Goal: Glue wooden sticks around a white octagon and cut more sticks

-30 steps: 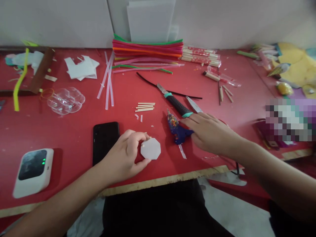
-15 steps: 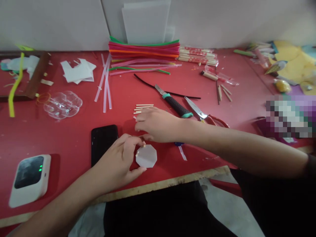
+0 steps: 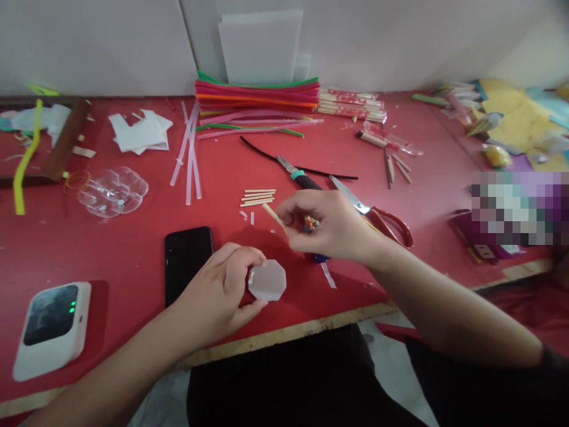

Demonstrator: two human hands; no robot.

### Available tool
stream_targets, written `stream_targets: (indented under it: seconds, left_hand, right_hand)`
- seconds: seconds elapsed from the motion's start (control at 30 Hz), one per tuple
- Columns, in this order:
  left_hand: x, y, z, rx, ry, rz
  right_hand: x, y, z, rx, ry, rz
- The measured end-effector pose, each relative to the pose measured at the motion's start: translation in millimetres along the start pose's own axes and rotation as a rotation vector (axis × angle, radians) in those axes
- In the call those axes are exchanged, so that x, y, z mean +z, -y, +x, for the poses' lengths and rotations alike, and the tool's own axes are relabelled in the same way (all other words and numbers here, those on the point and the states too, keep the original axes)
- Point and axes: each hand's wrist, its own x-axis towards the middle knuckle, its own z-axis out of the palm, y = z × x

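My left hand [image 3: 231,277] is closed at the near side of the table, its fingers and thumb gripping the edge of a small white octagonal piece [image 3: 268,281]. A pale bit shows at that piece's left rim. In my right hand [image 3: 326,228], a short wooden stick [image 3: 272,213] is pinched between thumb and fingers, pointing up and left. Left of it lies a row of several similar short sticks [image 3: 258,197], with small clear scraps [image 3: 252,217] just below. A small multicoloured thing [image 3: 310,223] shows by my right fingers; I cannot tell what it is.
A black phone [image 3: 187,261] lies left of my left hand. Beyond my right hand are a craft knife [image 3: 306,179] and red-handled scissors [image 3: 391,226]. Coloured pipe cleaners [image 3: 258,98] are stacked at the wall. A white device [image 3: 51,329] stands at left, near the wooden table edge [image 3: 311,328].
My right hand has moved right and toward me from over the row of sticks, and a short stick now shows in its fingers. My left hand stays on the octagonal piece.
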Motion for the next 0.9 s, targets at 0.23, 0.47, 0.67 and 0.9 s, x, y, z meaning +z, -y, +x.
stream_targets:
  seconds: [0.23, 0.47, 0.67, 0.9]
  left_hand:
    - [10.3, 6.0, -0.7, -0.038, 0.004, -0.080]
    - [13.2, 7.0, -0.7, -0.040, -0.004, -0.110]
    - [13.9, 7.5, -1.0, -0.032, -0.014, -0.092]
    - [10.5, 4.2, 2.7, -0.084, 0.009, -0.064]
  right_hand:
    - [6.4, 1.3, -18.3, -0.118, -0.057, 0.152]
    - [7.6, -0.8, -22.5, -0.169, -0.071, 0.131]
    - [8.7, -0.9, -23.0, -0.098, -0.097, 0.205]
    - [4.6, 8.2, -21.6, 0.347, -0.182, 1.094]
